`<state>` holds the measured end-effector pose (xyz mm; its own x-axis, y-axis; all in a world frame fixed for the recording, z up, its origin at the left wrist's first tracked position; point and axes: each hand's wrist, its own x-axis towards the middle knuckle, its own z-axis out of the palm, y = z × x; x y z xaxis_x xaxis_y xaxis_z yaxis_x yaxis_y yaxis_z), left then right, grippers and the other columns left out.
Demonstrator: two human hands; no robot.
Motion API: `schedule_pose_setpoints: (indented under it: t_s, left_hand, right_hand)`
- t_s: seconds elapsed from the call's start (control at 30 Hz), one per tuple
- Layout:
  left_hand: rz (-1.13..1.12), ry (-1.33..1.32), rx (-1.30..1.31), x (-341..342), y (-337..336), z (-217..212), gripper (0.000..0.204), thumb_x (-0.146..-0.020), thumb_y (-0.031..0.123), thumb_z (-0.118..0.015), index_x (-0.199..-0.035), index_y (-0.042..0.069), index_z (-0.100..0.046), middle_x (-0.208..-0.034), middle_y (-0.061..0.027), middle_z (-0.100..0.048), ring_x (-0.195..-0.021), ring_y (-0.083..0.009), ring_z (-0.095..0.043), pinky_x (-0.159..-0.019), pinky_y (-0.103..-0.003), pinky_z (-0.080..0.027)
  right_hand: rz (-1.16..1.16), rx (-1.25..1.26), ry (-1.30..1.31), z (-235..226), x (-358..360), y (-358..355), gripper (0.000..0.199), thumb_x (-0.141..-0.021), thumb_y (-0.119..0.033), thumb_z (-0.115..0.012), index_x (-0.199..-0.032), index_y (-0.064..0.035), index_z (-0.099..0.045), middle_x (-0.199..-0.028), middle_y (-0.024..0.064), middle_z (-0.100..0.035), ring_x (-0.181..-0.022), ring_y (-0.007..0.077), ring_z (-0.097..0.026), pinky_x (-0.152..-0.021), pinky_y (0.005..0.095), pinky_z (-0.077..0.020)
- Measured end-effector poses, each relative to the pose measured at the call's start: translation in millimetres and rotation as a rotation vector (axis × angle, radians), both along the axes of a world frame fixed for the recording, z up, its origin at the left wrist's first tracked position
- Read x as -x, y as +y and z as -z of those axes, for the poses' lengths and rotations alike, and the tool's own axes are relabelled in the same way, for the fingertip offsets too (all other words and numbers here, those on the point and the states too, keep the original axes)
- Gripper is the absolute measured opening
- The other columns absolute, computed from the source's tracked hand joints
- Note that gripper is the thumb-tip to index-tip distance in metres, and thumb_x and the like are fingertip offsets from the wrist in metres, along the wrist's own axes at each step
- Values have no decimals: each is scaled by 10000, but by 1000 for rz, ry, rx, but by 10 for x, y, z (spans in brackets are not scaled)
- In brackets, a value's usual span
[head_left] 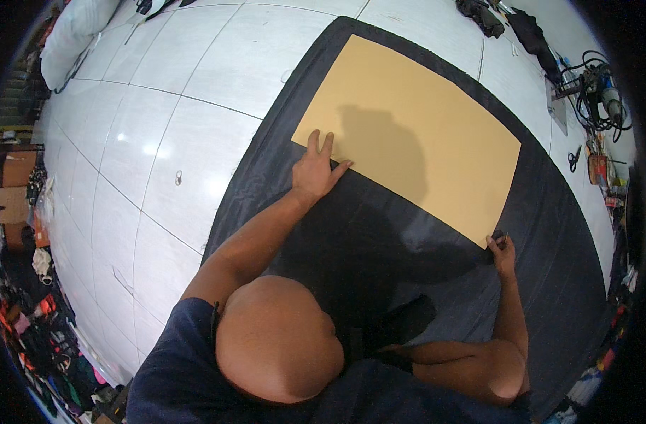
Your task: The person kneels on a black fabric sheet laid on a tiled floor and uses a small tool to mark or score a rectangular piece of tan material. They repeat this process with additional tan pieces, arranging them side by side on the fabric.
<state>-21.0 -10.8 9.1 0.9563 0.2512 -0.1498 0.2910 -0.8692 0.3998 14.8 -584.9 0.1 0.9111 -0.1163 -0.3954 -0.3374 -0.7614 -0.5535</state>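
A large tan sheet of card [415, 134] lies flat on a spread of black fabric [379, 233], which is laid out over a white tiled floor [160, 120]. The card is a long rectangle running from the far left to the near right, with the fabric showing as a dark border on all sides of it and widest on the near side. The left hand [314, 172] is open and pressed flat at the card's near-left corner, 2 fingers lying on the tan surface and the thumb stretched out along its near edge, the palm resting on the fabric. The right hand [501, 249] sits at the card's near-right corner, fingers curled in around a small dark object that is too small to identify, touching or just beside the card's edge. Both bare forearms reach out from the near side over the fabric. On the floor to the far right, well apart from the card, lie a tangle of black cables with a tool [598, 92] and a pair of scissors [574, 159]. A white bundle [72, 39] rests at the far left, and assorted clutter [33, 311] lines the left edge.
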Motion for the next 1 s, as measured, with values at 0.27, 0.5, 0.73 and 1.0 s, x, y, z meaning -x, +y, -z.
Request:
schedule_pose_setpoints:
  t_s: [0.27,0.5,0.73,1.0]
  left_hand:
    - [7,13,-25,11,27,39,812,-915,572,-640,-1500,62,-400,-1539,-230,-307,-1220,-408,-596,-910,-485,-571]
    - [-8,72,-17,-11,66,-1,818,-914,573,-637,-1515,79,-383,-1569,-237,-274,-1256,-412,-571,-936,-488,-558]
    - [22,62,-100,-80,48,299,871,-920,674,-533,-1588,167,-297,-1654,-188,-207,-1421,-411,-417,-1033,-538,-490]
    - [42,-28,-102,-60,39,184,818,-924,578,-640,-1540,113,-368,-1558,-233,-311,-1346,-443,-482,-1028,-528,-488]
  right_hand:
    - [51,-73,2,-85,28,134,456,-834,-445,-821,-915,-82,-556,-794,11,-535,-743,144,-496,-691,309,-419]
    - [14,-47,-31,-43,63,139,411,-862,-401,-809,-910,-91,-543,-802,-2,-525,-741,121,-487,-685,281,-406]
    - [76,-158,-43,71,114,-30,373,-891,-319,-797,-979,-29,-578,-806,-16,-509,-774,102,-474,-698,294,-426]
    - [52,40,-44,1,14,80,577,-734,-553,-850,-887,-49,-615,-822,124,-639,-786,267,-623,-710,406,-488]
